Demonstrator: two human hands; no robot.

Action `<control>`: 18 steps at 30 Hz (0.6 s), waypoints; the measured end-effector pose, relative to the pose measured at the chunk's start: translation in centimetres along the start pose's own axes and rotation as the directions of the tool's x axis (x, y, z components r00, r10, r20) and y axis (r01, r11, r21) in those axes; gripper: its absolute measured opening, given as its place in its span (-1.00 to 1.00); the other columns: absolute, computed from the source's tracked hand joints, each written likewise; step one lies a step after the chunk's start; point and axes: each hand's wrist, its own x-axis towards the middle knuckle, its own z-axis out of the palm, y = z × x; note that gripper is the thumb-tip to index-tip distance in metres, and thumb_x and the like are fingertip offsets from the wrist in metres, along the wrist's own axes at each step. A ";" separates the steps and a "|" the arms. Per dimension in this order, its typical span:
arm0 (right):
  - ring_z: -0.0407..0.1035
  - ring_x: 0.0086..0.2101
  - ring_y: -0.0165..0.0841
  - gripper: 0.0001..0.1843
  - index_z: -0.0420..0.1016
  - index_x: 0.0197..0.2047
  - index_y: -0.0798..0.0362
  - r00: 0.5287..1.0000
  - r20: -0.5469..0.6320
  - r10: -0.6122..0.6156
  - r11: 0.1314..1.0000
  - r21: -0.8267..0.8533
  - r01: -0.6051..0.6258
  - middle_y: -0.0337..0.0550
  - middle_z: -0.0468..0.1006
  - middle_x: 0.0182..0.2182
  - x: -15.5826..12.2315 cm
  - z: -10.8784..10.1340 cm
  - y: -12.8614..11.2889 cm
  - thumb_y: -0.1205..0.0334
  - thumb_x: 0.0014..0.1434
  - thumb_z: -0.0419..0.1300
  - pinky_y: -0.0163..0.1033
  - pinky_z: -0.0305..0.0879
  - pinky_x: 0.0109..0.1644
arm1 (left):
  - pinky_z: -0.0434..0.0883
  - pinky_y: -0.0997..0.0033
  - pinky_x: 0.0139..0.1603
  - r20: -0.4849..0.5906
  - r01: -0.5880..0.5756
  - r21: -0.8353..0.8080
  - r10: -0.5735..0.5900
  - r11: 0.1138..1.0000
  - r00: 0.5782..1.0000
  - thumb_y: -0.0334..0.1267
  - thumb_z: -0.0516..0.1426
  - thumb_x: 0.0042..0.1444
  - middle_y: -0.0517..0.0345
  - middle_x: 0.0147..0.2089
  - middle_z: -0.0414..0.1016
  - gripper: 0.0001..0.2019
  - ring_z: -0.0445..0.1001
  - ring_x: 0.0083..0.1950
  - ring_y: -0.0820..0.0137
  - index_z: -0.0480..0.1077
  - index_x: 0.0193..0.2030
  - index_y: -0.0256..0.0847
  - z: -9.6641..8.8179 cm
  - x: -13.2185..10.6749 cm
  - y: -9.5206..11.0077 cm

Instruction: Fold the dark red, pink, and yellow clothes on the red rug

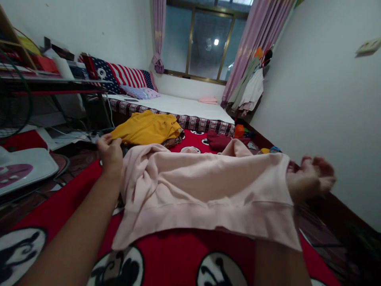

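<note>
A pale pink sweatshirt (208, 178) is stretched sideways in front of me, its wide hem band facing me. At its left edge is my left hand (110, 153), wrist against the cloth, thumb and fingers bent together; what they hold, if anything, does not show. My right forearm passes behind the hem, and my right hand (312, 176) comes out past the right edge, fingers apart and loosely curled, somewhat blurred. Beyond the left hand lies a crumpled yellow garment (149, 127). Under everything spreads a red blanket (175, 254) with black-and-white round prints.
A dark red garment (218, 140) lies farther back on the blanket. Behind stands a daybed (181, 105) with a white top. A cluttered desk (59, 85) and a white plastic chair (26, 171) are at left. Clothes (248, 89) hang by the right wall.
</note>
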 end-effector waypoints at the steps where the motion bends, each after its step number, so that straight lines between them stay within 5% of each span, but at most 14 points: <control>1: 0.34 0.07 -0.16 -0.76 0.20 -0.20 -0.11 0.994 -0.101 -0.029 0.998 0.055 0.035 -0.09 0.40 0.00 -0.6 0.3 -1.6 0.34 0.02 0.00 0.11 0.35 0.07 | 0.38 0.30 0.10 -0.040 -0.110 0.035 0.111 0.993 0.993 -0.45 0.11 -0.01 0.11 -0.04 0.41 -0.69 0.41 -0.01 0.36 0.31 -0.08 -0.24 0.1 -0.2 0.4; 3: 0.39 0.02 -0.21 -0.70 0.21 -0.23 -0.10 0.987 -0.140 -0.078 0.982 0.158 0.101 -0.13 0.45 -0.01 -1.8 1.0 -4.8 0.42 -0.06 0.00 0.06 0.35 0.08 | 0.35 0.26 0.14 0.066 -0.312 0.093 0.307 0.945 0.949 -0.36 0.10 0.07 0.10 -0.04 0.46 -0.80 0.42 0.01 0.32 0.39 -0.13 -0.19 0.6 -1.2 1.4; 6: 0.48 -0.26 -0.29 -0.79 0.27 -0.23 -0.03 0.993 0.096 -0.062 0.968 0.247 0.037 -0.14 0.52 -0.17 -3.7 2.0 -7.3 0.38 0.02 0.04 -0.05 0.43 -0.11 | 0.39 0.22 0.08 0.483 -0.408 0.125 0.303 0.905 0.821 -0.19 0.05 0.14 0.09 -0.18 0.54 -0.78 0.49 -0.06 0.26 0.49 -0.24 -0.20 2.0 -3.9 1.6; 9: 0.46 -0.36 -0.34 -0.88 0.35 -0.25 0.06 0.917 0.399 -0.025 0.990 0.136 -0.032 -0.13 0.51 -0.31 -5.5 3.4 -6.0 0.26 0.11 0.07 -0.15 0.43 -0.19 | 0.33 0.19 0.18 0.742 -0.548 0.245 0.209 0.800 0.637 -0.16 0.07 0.10 -0.01 -0.01 0.52 -0.68 0.44 0.08 0.19 0.52 -0.11 -0.27 3.2 -6.6 -0.6; 11: 0.47 -0.25 -0.31 -0.75 0.39 -0.14 0.10 0.833 0.553 0.031 0.999 -0.039 -0.011 -0.03 0.52 -0.20 -6.7 4.2 -3.5 0.22 0.12 0.07 -0.17 0.41 -0.13 | 0.25 0.18 0.27 0.805 -0.634 0.331 0.141 0.699 0.576 -0.20 0.06 0.11 -0.09 0.15 0.44 -0.61 0.35 0.21 0.17 0.47 0.03 -0.30 3.5 -7.7 -2.7; 15: 0.29 0.13 -0.14 -0.30 0.15 0.26 0.17 0.714 0.661 0.229 0.917 -0.392 0.070 0.23 0.23 0.24 -8.7 5.0 2.2 0.21 0.04 0.14 -0.11 0.28 0.13 | 0.29 0.19 0.20 0.796 -0.655 0.518 -0.030 0.550 0.604 -0.21 -0.03 0.25 -0.15 0.14 0.45 -0.55 0.40 0.17 0.16 0.30 0.24 -0.30 2.9 -8.0 -4.9; 18: 0.15 0.23 -0.06 -0.06 -0.11 0.40 0.20 0.609 0.703 0.367 0.819 -0.555 0.147 0.29 0.09 0.31 -9.7 4.5 5.2 0.22 0.01 0.20 -0.07 0.20 0.20 | 0.32 0.23 0.14 0.755 -0.645 0.606 -0.083 0.466 0.650 -0.20 0.02 0.25 -0.17 0.18 0.42 -0.46 0.42 0.16 0.14 0.12 0.36 -0.26 2.6 -7.9 -4.6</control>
